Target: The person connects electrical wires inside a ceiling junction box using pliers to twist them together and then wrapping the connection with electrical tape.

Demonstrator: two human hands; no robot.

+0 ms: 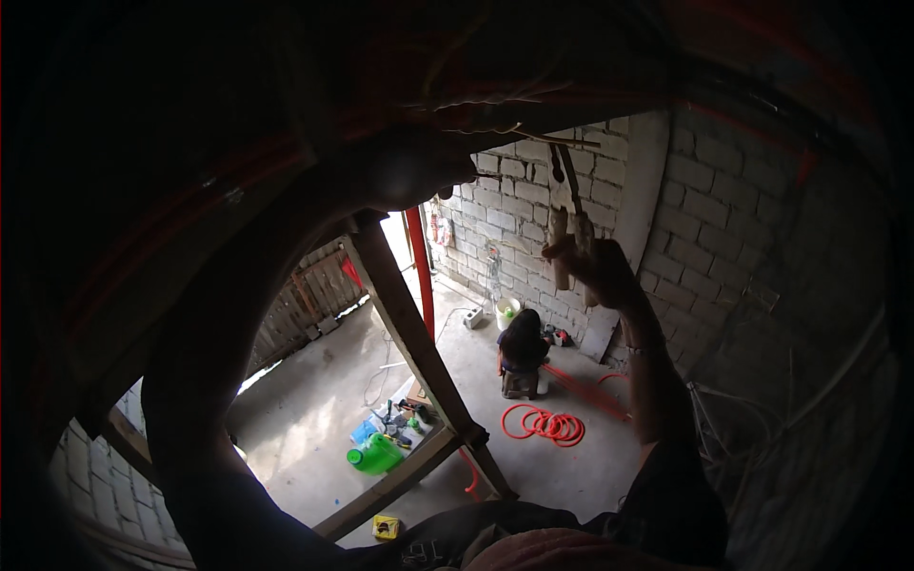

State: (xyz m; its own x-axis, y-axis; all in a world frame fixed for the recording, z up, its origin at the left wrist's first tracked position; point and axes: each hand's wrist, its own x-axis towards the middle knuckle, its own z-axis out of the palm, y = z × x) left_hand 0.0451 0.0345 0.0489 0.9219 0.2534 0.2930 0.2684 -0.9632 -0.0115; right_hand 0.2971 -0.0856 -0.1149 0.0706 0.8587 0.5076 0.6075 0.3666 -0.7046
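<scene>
My right hand (609, 274) is raised and closed round a pair of pliers (583, 233) with pale handles. The handles stand a little apart, and their dark jaws point upward near some thin wires (571, 141). Over on the left, my left hand (419, 173) reaches up against the dark overhead structure. Its fingers look curled, with a thin tip sticking out past them; deep shadow hides what they hold. Red conduit (286, 157) runs along the dark ceiling beside my left arm.
A wooden post (405, 324) and crossbar (390, 483) stand below me. Far down on the concrete floor (314, 381), a person (522, 344) sits near coiled orange tubing (543, 425). A green jug (376, 455) lies beside tools. A block wall (700, 200) rises to the right.
</scene>
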